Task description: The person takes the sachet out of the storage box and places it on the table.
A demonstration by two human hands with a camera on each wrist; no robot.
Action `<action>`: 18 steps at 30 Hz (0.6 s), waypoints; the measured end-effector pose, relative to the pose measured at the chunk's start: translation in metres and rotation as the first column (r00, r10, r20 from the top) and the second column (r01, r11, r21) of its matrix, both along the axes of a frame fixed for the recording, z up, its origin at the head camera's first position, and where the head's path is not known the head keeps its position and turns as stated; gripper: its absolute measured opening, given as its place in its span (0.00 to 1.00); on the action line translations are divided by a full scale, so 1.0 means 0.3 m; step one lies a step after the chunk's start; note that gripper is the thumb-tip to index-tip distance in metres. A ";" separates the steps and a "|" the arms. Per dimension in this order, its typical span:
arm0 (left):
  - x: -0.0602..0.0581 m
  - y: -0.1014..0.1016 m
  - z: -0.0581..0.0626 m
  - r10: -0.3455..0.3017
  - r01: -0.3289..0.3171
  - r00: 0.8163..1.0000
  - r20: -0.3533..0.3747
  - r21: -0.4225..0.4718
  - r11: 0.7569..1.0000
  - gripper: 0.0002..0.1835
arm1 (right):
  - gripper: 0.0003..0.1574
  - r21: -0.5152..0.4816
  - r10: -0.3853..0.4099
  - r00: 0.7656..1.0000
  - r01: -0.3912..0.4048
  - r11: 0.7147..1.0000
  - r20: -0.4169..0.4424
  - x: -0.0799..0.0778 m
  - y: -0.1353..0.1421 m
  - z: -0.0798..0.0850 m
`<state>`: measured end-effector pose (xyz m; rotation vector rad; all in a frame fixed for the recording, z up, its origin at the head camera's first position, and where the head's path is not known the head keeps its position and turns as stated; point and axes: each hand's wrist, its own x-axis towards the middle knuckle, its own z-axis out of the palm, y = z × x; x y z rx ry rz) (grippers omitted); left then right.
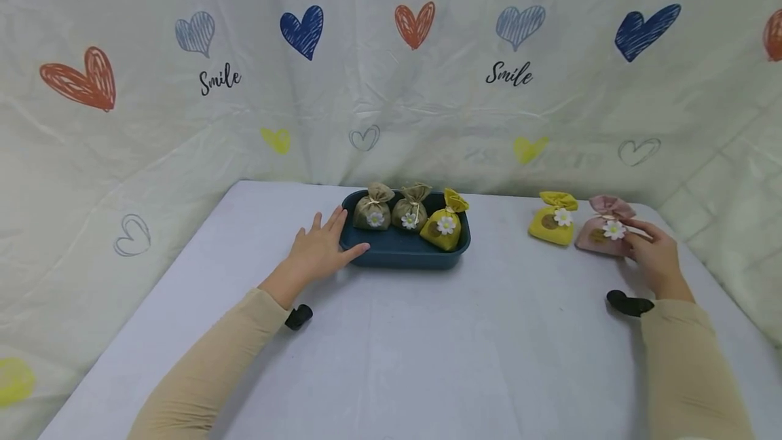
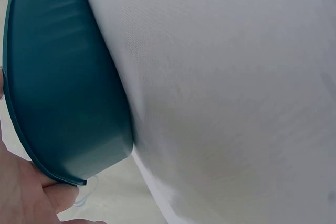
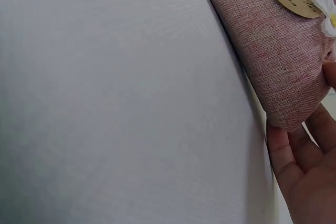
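Note:
A dark teal tray [image 1: 400, 260] stands at the back of the table. In it are two brown drawstring sachets [image 1: 371, 212] and a yellow sachet [image 1: 441, 228], each with a white flower. My left hand [image 1: 319, 246] rests at the tray's left end, fingers spread and thumb over the front rim; the left wrist view shows the hand against the tray [image 2: 68, 77]. At the right, my right hand [image 1: 656, 257] holds the right side of a pink sachet [image 1: 595, 233] between thumb and fingers. Seen from the right wrist, the pink sachet [image 3: 268, 45] touches the table or sits very near it.
Another yellow sachet [image 1: 550, 224] lies on the table just left of the pink one. The white tabletop [image 1: 427, 345] stretches in front of the tray. Behind hangs a pale cloth [image 1: 452, 107] printed with hearts.

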<state>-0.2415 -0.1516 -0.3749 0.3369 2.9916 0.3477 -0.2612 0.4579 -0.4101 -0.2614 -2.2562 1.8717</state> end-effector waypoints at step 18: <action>0.001 0.007 -0.001 0.000 0.000 1.000 -0.006 0.005 1.000 0.55 | 0.21 0.130 -0.021 0.999 0.017 0.991 0.028 0.028 -0.001 0.020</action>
